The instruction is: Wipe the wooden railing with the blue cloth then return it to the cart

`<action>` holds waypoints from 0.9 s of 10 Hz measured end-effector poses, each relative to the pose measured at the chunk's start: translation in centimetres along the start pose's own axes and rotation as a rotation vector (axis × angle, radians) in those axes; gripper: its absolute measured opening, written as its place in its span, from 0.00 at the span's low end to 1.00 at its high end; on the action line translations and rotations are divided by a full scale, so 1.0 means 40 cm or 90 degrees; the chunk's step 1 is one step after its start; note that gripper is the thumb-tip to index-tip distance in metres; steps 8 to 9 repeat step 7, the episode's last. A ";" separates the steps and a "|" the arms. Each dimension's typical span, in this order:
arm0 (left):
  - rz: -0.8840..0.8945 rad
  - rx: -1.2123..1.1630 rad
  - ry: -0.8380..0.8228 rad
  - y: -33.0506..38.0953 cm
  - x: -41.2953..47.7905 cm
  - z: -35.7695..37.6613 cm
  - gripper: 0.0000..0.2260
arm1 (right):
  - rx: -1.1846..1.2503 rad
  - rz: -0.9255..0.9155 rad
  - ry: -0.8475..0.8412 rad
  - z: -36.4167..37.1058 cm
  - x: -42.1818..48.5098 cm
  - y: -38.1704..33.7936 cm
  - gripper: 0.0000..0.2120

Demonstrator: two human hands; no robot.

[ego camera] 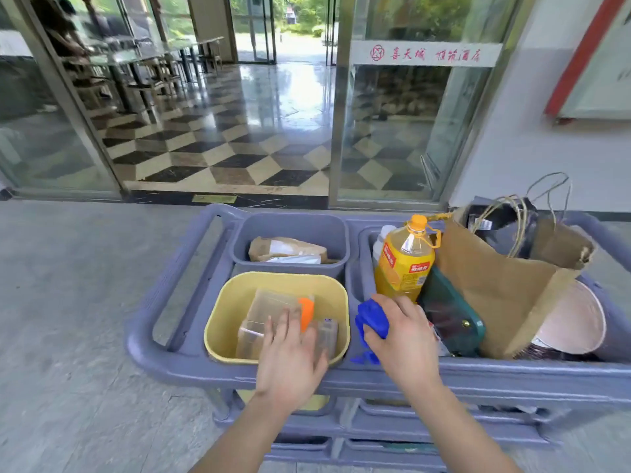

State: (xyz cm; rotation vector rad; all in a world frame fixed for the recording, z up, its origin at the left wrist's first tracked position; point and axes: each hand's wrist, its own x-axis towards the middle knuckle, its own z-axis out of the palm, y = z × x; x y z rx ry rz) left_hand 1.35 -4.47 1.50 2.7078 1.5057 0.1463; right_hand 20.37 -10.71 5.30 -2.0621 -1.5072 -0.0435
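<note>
A yellow tub (235,298) holds clear plastic containers (264,314) and an orange piece (306,312). Behind it, a grey bin (293,230) holds brown paper packets (285,249). To the right stand a yellow bottle (404,261) (orange cap), a brown paper bag (495,285) and a green case (450,315).

Blue cloth (372,319), grey-blue cart (177,356), yellow tub (222,322), checkered floor (222,148), possibly green board (454,315).
</note>
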 end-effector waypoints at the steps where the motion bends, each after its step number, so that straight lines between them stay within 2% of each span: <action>1: 0.025 -0.007 -0.015 -0.007 0.030 0.037 0.25 | -0.058 0.022 -0.032 0.068 -0.036 0.008 0.26; 2: 0.022 -0.002 -0.034 -0.015 0.042 0.062 0.27 | -0.125 0.028 -0.075 0.127 -0.087 0.018 0.31; 3: 0.019 -0.002 -0.071 -0.018 0.054 0.071 0.27 | -0.145 0.031 -0.063 0.147 -0.096 0.024 0.31; 6: 0.017 -0.011 -0.098 -0.012 0.049 0.060 0.21 | -0.077 0.062 -0.096 0.127 -0.089 0.020 0.32; 7: 0.015 -0.003 -0.092 -0.013 0.044 0.062 0.22 | -0.014 0.053 -0.097 0.106 -0.087 0.026 0.34; 9: 0.015 -0.003 -0.092 -0.013 0.044 0.062 0.22 | -0.014 0.053 -0.097 0.106 -0.087 0.026 0.34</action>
